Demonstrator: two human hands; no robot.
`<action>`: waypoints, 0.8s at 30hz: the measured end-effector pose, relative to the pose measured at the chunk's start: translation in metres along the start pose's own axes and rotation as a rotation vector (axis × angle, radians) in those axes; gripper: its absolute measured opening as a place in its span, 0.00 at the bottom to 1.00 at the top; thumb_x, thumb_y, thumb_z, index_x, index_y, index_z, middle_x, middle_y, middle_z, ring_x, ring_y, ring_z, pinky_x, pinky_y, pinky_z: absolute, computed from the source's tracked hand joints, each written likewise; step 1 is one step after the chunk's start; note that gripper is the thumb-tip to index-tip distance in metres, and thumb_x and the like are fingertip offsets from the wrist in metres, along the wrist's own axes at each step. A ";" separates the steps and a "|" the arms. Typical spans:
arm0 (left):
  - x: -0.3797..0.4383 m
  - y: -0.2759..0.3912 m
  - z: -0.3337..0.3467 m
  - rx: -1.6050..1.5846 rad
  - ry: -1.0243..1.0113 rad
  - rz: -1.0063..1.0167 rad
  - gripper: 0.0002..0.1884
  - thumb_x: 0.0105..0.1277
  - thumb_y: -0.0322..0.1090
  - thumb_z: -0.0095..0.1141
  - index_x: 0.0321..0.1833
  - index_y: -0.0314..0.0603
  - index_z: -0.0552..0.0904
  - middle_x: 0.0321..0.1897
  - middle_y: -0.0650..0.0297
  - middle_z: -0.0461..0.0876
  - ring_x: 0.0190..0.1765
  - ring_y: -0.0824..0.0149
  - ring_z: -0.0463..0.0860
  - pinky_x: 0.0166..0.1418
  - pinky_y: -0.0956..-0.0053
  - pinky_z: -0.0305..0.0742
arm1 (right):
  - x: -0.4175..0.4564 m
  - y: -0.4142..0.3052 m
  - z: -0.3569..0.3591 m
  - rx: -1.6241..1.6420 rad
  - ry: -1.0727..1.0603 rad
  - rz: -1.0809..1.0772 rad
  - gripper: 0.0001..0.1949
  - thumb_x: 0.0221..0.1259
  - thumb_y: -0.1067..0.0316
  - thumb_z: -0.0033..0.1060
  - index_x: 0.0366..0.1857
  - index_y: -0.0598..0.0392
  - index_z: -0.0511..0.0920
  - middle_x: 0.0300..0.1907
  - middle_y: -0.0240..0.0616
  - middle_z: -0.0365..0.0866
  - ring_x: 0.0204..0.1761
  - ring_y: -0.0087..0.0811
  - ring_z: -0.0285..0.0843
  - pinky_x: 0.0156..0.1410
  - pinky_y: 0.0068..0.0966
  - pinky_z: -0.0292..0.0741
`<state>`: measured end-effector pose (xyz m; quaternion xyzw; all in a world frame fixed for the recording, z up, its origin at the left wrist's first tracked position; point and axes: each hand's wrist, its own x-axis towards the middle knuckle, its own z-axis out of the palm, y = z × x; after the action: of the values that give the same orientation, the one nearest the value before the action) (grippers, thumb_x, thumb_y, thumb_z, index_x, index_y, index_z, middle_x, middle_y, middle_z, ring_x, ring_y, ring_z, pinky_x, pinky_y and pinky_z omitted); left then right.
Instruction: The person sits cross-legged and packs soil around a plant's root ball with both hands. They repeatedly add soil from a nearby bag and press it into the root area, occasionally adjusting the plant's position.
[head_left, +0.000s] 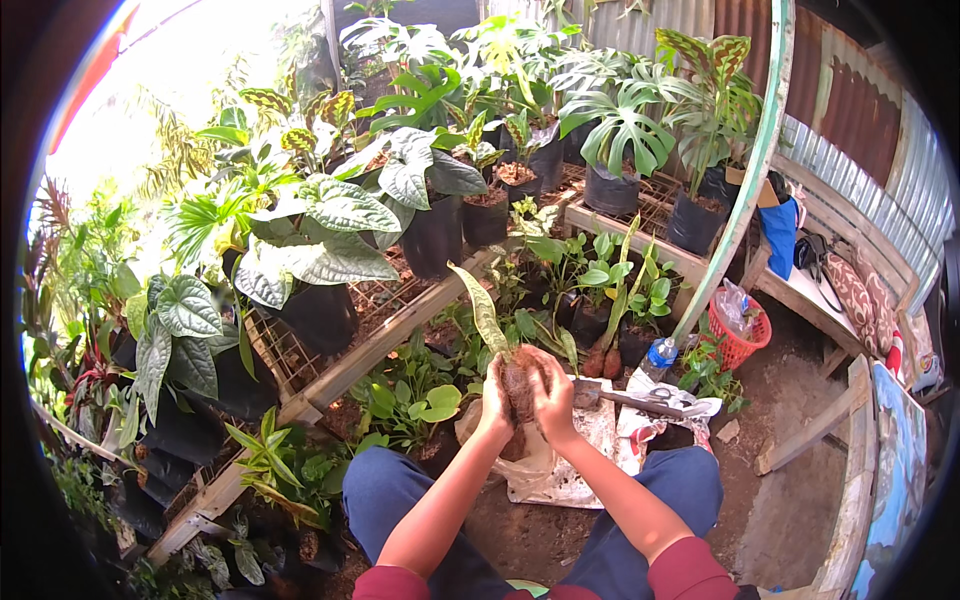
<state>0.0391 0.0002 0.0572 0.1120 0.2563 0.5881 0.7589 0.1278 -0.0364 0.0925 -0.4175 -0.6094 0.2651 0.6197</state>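
Note:
Between my two hands is a brown root ball (517, 388), with a long mottled snake plant leaf (480, 311) rising from it and leaning to the left. My left hand (496, 397) cups the ball's left side, and my right hand (551, 394) presses on its right side and top. Beneath them lies a crumpled clear plastic bag (517, 469) on a soil-stained white sheet (562, 480). A trowel (637, 403) lies to the right of my hands, its blade partly hidden. Scissors (660, 394) rest just behind its handle.
Ahead, more snake plants with wrapped bases (604, 360) stand near a water bottle (660, 356). A red plastic basket (739, 334) is at the right. Black-bagged plants fill a mesh rack with a wooden rail (390, 334). A green pole (739, 195) slants down at the right.

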 end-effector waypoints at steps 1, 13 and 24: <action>-0.005 0.002 0.005 0.023 0.020 -0.033 0.21 0.68 0.51 0.43 0.53 0.43 0.74 0.46 0.62 0.79 0.48 0.66 0.78 0.56 0.69 0.71 | 0.000 0.001 -0.001 0.151 0.038 0.074 0.15 0.65 0.68 0.47 0.51 0.63 0.72 0.52 0.43 0.76 0.55 0.33 0.73 0.63 0.28 0.65; -0.016 0.006 0.014 -0.009 0.017 0.003 0.23 0.66 0.55 0.43 0.51 0.44 0.76 0.45 0.61 0.79 0.47 0.64 0.78 0.56 0.66 0.71 | -0.006 0.007 -0.001 0.197 -0.130 -0.016 0.14 0.62 0.71 0.43 0.47 0.64 0.77 0.53 0.44 0.77 0.62 0.38 0.67 0.68 0.32 0.60; -0.011 0.004 0.004 -0.004 0.032 0.035 0.28 0.67 0.61 0.36 0.53 0.43 0.73 0.48 0.57 0.76 0.52 0.60 0.75 0.58 0.63 0.70 | -0.004 -0.004 -0.002 -0.394 -0.331 -0.321 0.18 0.59 0.67 0.46 0.53 0.61 0.72 0.57 0.48 0.71 0.64 0.47 0.60 0.70 0.41 0.54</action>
<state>0.0361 -0.0087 0.0655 0.1055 0.2651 0.6036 0.7445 0.1285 -0.0422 0.0934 -0.3791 -0.8000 0.1048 0.4531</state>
